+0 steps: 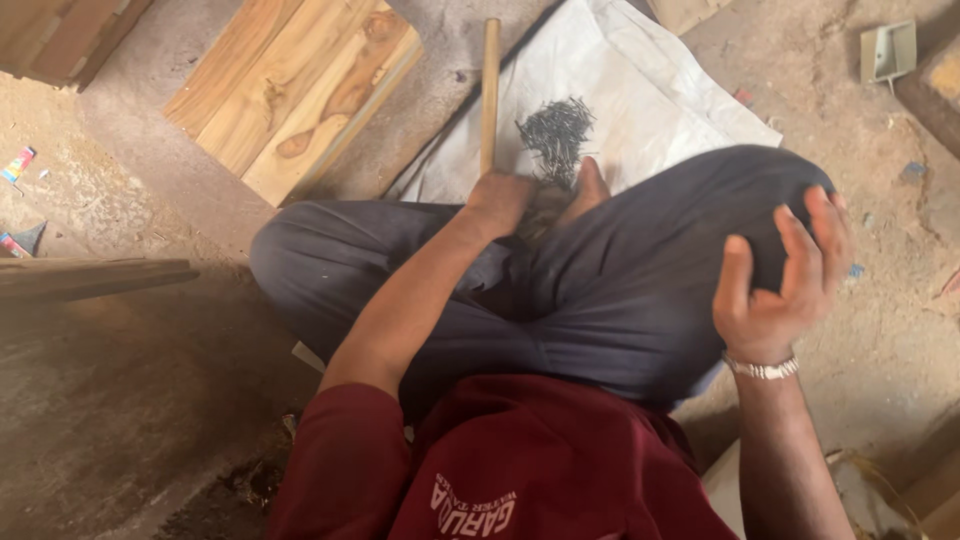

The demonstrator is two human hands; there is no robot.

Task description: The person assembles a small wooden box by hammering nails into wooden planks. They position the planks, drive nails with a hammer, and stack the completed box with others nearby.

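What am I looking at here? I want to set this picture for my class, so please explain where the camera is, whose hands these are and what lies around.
The single picture comes from a camera worn on a person's head, looking down at their own lap as they sit cross-legged on a dusty floor. The left hand reaches forward to the end of a wooden stick, beside a pile of nails on a white sack. The right hand is raised, fingers curled, holding nothing visible. A wooden board lies further off.

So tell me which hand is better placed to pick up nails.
Left, likely. The left hand is down beside the pile of nails on the white sack; the right hand hangs raised, empty, farther off.
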